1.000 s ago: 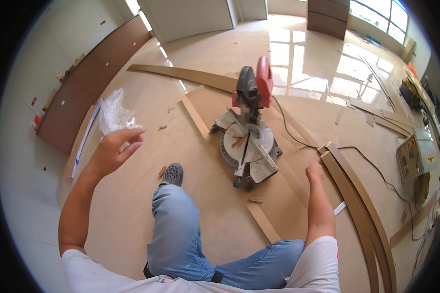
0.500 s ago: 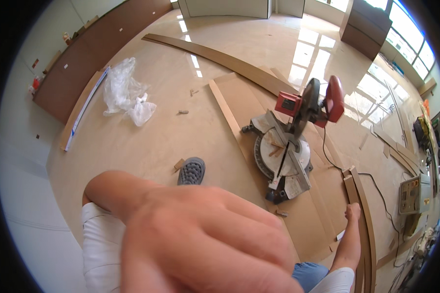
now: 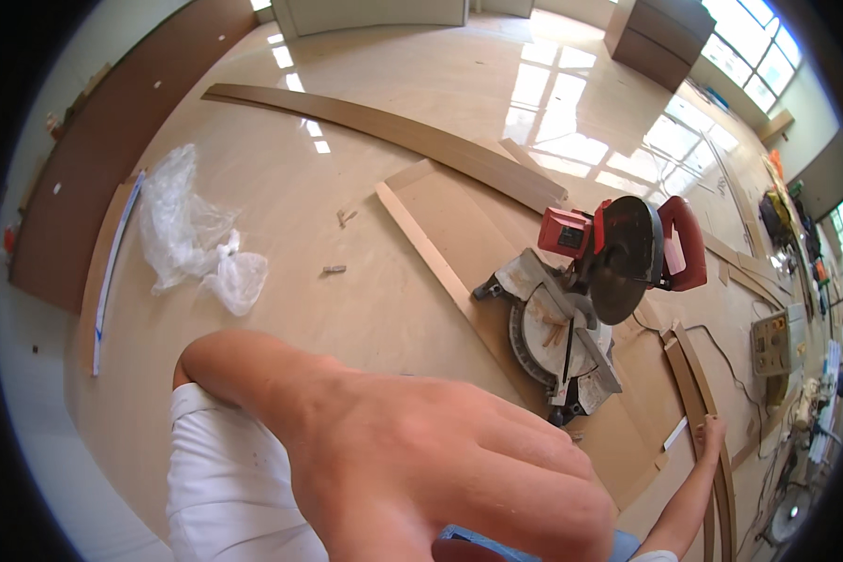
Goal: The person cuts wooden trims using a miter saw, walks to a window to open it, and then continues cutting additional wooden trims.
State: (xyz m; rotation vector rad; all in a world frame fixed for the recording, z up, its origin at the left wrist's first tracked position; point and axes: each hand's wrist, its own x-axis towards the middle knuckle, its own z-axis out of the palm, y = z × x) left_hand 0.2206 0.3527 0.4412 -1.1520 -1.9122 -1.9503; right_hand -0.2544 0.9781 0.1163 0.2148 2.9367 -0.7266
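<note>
My left hand (image 3: 450, 450) fills the lower middle, close to the camera, its back toward me and its fingers curled downward. Whatever those fingers hold, if anything, is hidden behind the hand. At the lower right my right hand (image 3: 711, 432) is closed on a long brown strip (image 3: 689, 382). A second brown strip (image 3: 700, 361) lies alongside it. To the left of these strips stands a miter saw (image 3: 564, 342) with a red handle and motor, its head raised. Small wood offcuts lie on its round table.
Flat cardboard (image 3: 459, 225) lies under the saw. A long brown board (image 3: 375, 126) crosses the floor behind it. Crumpled clear plastic (image 3: 192, 234) lies at left, beside a narrow board (image 3: 112, 272). A black cord (image 3: 721, 348) runs toward a metal box (image 3: 775, 344) at right.
The view has shifted, so the saw sits lower and further right. My right hand is now further along the strips, away from their near-saw ends. The grey shoe is no longer visible.
</note>
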